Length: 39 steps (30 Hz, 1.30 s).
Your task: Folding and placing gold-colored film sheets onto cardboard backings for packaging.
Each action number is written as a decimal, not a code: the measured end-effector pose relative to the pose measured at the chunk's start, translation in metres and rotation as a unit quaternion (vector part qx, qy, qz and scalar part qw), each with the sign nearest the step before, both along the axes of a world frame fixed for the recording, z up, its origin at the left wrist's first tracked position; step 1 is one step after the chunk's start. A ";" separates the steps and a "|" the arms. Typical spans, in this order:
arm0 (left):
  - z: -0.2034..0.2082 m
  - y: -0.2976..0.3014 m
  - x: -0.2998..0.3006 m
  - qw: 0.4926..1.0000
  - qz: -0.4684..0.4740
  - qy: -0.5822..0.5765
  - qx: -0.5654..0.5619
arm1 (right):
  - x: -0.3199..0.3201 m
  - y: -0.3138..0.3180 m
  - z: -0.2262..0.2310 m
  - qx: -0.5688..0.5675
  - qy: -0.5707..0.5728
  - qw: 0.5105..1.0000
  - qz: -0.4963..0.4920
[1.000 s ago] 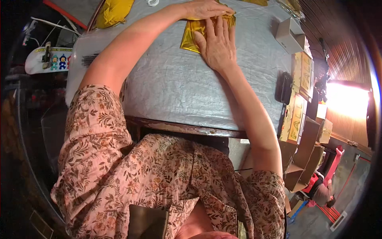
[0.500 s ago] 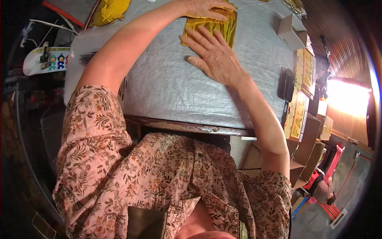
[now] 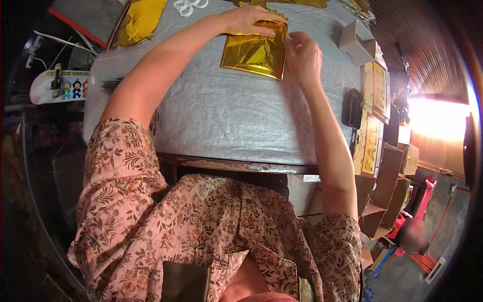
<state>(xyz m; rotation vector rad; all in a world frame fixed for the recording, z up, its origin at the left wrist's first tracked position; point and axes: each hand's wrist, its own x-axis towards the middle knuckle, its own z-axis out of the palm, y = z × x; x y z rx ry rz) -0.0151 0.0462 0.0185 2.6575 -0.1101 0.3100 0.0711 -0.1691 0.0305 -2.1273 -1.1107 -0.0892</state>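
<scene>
A shiny gold foil sheet or bag [image 3: 254,56] lies flat on the covered table, its near edge creased and slightly slanted. My left hand [image 3: 249,21] rests across its far part, fingers stretched out toward the right and pressing lightly on the foil. Beside the foil's right edge is my right hand [image 3: 306,58]. Its fingers are curled, with thumb and forefinger drawn together close to that edge; whatever lies between the fingertips is too small to make out.
A grey plastic-like sheet covers the table [image 3: 211,121]. At the far left sit a yellow-gold bundle [image 3: 143,20] and white rings [image 3: 190,6]. An open white box [image 3: 357,43], a black case [image 3: 353,108] and cardboard boxes [image 3: 375,136] line the right side. Another person [image 3: 415,234] is beyond them.
The foil now lies nearer and slightly left, with more of it showing. My right hand has lifted off it, moved to its right edge and curled. My left hand stays flat on it.
</scene>
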 end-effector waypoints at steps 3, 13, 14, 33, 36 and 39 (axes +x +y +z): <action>-0.006 0.005 0.000 1.000 0.003 0.000 0.001 | 0.016 0.019 0.017 -0.169 0.121 0.977 -0.035; -0.007 0.005 0.001 0.999 -0.029 -0.020 -0.033 | 0.029 0.048 0.012 -0.222 0.096 0.968 -0.071; -0.008 0.006 0.001 0.998 -0.038 -0.034 -0.045 | 0.027 0.051 0.014 -0.218 0.103 0.967 -0.081; 0.002 -0.001 -0.010 0.966 0.030 -0.257 -0.011 | 0.049 0.052 0.030 -0.002 0.469 0.882 0.045; 0.039 -0.017 -0.032 0.930 0.120 -0.348 -0.015 | 0.050 0.036 0.045 0.052 0.429 0.896 0.102; 0.074 -0.044 -0.063 0.885 0.153 -0.432 -0.076 | 0.042 0.027 0.063 0.084 0.352 0.920 0.147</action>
